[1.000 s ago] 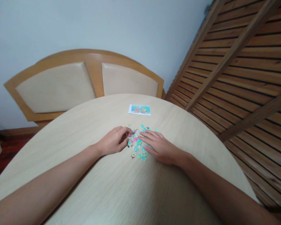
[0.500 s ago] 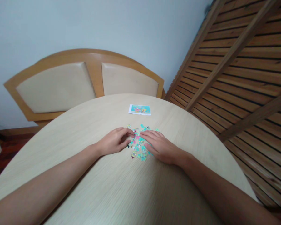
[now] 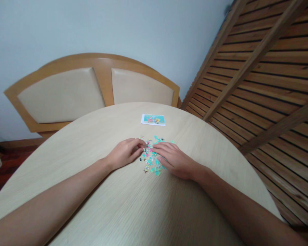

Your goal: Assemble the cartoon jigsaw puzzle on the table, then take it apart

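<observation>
A loose heap of small jigsaw puzzle pieces [image 3: 152, 158], turquoise, pink, yellow and white, lies between my two hands. At the heap's left edge my left hand [image 3: 127, 152] rests on its side, thumb and forefinger closed on a small whitish puzzle piece [image 3: 144, 150]. My right hand [image 3: 176, 159] lies palm down over the right side of the heap, fingers stretched out and thumb a little apart, covering some of the pieces. Beyond the heap is a flat picture card [image 3: 154, 119] with pink and yellow cartoon figures on turquoise.
Everything lies on a round, pale wood table [image 3: 97, 201]. Behind its far edge stands a wooden bench back [image 3: 107, 82] with cream padded panels, against a bluish-white wall. A slatted wooden panel [image 3: 259, 85] slants along the right.
The thumb and fingers of my left hand have drawn closer together, and a whitish piece now shows between them. My right hand has slid very slightly left.
</observation>
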Motion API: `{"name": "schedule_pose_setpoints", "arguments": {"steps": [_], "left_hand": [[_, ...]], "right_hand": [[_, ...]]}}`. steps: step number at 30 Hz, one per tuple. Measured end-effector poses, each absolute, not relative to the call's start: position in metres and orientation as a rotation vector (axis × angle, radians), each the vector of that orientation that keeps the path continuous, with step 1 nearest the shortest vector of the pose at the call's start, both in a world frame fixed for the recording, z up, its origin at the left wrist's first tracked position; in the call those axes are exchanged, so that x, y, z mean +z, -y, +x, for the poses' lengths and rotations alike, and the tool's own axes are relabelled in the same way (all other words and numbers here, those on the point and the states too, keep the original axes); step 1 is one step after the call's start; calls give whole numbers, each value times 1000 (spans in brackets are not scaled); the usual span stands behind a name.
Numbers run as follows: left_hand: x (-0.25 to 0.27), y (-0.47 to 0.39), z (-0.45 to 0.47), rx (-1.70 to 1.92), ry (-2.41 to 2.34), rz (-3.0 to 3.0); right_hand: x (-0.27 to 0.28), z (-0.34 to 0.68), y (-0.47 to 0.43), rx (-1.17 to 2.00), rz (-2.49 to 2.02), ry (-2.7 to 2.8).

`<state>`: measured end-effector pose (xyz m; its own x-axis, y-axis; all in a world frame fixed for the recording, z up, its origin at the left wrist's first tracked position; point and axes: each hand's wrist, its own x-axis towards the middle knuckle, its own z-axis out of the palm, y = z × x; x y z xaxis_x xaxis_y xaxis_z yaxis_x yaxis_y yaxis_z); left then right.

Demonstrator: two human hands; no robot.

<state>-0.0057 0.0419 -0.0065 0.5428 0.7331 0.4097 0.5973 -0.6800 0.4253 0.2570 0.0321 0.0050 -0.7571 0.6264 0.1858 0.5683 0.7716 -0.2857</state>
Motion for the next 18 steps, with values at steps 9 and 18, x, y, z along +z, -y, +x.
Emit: {"name": "schedule_pose_setpoints", "arguments": {"steps": [9, 18], "left_hand": [[-3, -42, -6, 741, -1007, 2673], [-5, -44, -7, 749, -1152, 2687]], "right_hand": [[6, 257, -32, 318, -930, 2695], [3, 258, -34, 244, -1048, 2648]]}}
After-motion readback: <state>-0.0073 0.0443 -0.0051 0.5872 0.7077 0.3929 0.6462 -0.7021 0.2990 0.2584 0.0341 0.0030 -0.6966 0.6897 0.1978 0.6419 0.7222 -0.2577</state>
